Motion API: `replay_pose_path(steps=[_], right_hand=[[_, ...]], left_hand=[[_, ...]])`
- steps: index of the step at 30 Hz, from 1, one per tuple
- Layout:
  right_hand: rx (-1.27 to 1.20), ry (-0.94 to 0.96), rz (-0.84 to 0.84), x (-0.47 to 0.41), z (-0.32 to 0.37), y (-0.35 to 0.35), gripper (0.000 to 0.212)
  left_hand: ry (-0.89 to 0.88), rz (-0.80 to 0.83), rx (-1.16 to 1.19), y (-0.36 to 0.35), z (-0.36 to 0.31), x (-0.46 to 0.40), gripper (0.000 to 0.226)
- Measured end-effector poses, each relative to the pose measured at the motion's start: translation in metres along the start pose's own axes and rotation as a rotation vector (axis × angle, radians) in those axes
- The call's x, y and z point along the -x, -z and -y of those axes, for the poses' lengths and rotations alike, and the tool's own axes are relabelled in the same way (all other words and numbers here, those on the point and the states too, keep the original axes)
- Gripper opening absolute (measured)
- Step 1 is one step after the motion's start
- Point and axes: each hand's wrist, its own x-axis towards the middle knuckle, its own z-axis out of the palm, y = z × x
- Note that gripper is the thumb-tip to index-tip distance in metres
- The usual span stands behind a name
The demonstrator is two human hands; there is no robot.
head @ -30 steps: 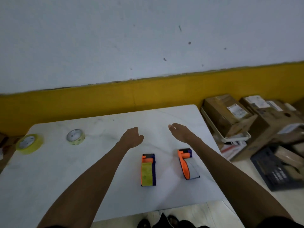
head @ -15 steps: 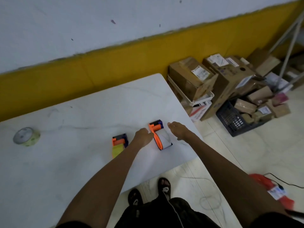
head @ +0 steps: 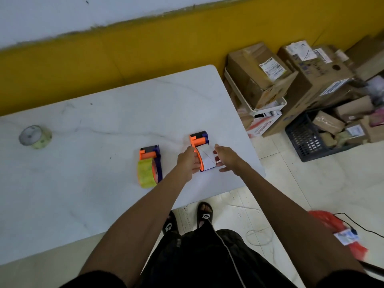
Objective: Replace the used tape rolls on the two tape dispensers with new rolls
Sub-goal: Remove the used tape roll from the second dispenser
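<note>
Two orange-and-blue tape dispensers lie on the white marble table (head: pixel 104 194). The left dispenser (head: pixel 150 155) carries a yellow-green roll (head: pixel 145 173) and nothing touches it. The right dispenser (head: pixel 200 140) carries a pale, whitish roll (head: pixel 207 159) and sits near the table's right edge. My left hand (head: pixel 187 162) is curled against this dispenser's orange left side. On the roll's right side, my right hand (head: pixel 226 157) has its fingers spread and its thumb at the roll's top. A separate yellowish tape roll (head: pixel 35 137) lies at the table's far left.
Stacked cardboard boxes (head: pixel 270 75) and a dark plastic crate (head: pixel 307 138) crowd the floor right of the table. A red bag (head: pixel 336 229) and a black cable lie on the tiles at lower right. My sandalled feet stand at the table's front edge. A yellow-and-white wall runs behind.
The view swung right and down. Both hands moved from the bare tabletop beyond the dispensers onto the right dispenser, closing in on its two sides. A second yellow roll at far left has left the view.
</note>
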Motion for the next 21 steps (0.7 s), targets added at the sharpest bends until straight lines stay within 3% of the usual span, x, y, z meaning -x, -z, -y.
replay_pose_path(steps=[8,16,21], right_hand=[[-0.001,0.066,0.013,0.001,0.012,0.015,0.051],[-0.043,0.157,0.055,0.008,0.032,0.025,0.035],[-0.021,0.167,0.03,0.007,0.041,0.026,0.037]], left_hand=[[-0.017,0.014,0.083,0.0,-0.012,0.006,0.04],[-0.054,0.074,0.124,0.005,-0.042,0.006,0.031],[-0.046,0.074,0.131,0.006,-0.052,0.006,0.027]])
